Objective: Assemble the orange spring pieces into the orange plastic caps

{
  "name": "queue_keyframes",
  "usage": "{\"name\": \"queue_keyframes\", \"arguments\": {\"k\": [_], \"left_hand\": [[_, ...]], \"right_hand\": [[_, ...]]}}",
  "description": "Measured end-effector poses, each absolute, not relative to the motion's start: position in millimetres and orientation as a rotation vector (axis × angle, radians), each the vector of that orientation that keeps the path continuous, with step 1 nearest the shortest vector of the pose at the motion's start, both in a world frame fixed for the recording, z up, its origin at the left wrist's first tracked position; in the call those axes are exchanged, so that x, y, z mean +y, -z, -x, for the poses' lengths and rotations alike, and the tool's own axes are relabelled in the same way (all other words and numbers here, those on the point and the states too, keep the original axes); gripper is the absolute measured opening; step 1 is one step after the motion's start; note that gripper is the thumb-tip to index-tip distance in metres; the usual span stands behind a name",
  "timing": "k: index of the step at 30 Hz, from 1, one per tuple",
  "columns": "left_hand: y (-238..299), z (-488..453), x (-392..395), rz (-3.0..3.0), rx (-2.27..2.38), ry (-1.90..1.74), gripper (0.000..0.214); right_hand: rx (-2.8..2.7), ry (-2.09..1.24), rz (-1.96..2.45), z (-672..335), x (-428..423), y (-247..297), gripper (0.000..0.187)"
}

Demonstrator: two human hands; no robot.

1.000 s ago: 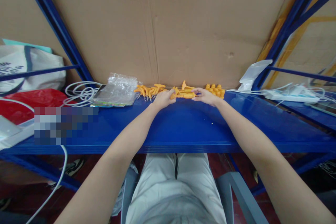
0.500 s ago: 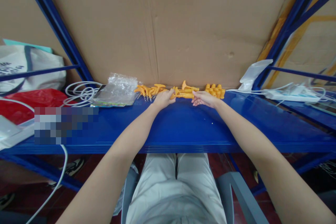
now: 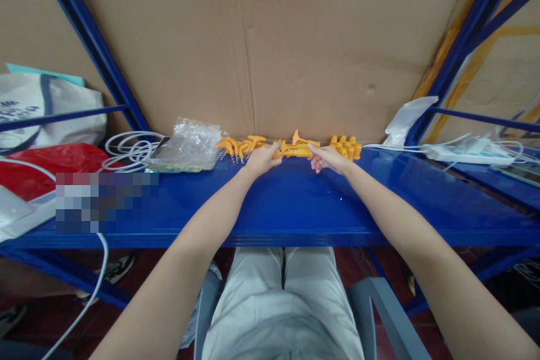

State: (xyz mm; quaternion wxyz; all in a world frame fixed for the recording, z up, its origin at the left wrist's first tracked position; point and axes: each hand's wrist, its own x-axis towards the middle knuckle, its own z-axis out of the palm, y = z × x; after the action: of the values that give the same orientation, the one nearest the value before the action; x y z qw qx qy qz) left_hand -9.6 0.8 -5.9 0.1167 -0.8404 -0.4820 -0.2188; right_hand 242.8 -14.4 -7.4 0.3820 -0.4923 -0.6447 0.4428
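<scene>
Small orange plastic pieces lie in a row at the back of the blue shelf [image 3: 295,202], against the cardboard wall. My left hand [image 3: 262,158] is curled, its fingertips pinching an orange piece [image 3: 277,153] at the left end of the middle pile [image 3: 297,147]. My right hand [image 3: 327,158] reaches to the right end of that pile, forefinger and thumb closed at an orange piece; what they hold is too small to make out. Another orange pile [image 3: 240,144] lies to the left of my left hand, and a group of orange blocks [image 3: 346,145] to the right of my right hand.
A crumpled clear plastic bag [image 3: 188,145] and a coil of white cable [image 3: 130,149] lie to the left. A red bag [image 3: 54,160] and a white tote [image 3: 37,107] sit further left. A white power strip [image 3: 464,151] and a white packet [image 3: 407,118] lie at the right. Blue rack posts stand at both sides.
My right hand let the long orange piece down onto the middle pile and shifted slightly left with its fingers curling. My left hand stayed in place.
</scene>
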Motion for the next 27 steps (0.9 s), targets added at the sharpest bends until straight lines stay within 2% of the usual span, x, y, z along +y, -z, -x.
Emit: {"name": "queue_keyframes", "arguments": {"k": [3, 6, 10, 17, 27], "left_hand": [[5.8, 9.2, 1.1, 2.452, -1.425, 0.618, 0.032], [6.0, 9.5, 1.6, 2.445, -1.442, 0.611, 0.034], [6.0, 9.9, 1.7, 2.449, -1.437, 0.627, 0.033], [5.9, 9.2, 0.4, 2.457, -1.421, 0.658, 0.032], [5.8, 9.5, -1.2, 2.467, -1.416, 0.614, 0.032]], "right_hand": [[-1.657, -1.108, 1.278, -244.8, -14.5, 7.0, 0.061], [-1.679, -1.052, 1.264, -249.4, -15.6, 5.5, 0.052], [-1.718, -1.03, 1.218, -253.3, -17.1, 4.1, 0.062], [-1.701, -1.042, 1.227, -248.3, -18.3, 3.2, 0.033], [-1.667, -1.049, 1.229, -247.9, -17.2, 4.3, 0.032]]}}
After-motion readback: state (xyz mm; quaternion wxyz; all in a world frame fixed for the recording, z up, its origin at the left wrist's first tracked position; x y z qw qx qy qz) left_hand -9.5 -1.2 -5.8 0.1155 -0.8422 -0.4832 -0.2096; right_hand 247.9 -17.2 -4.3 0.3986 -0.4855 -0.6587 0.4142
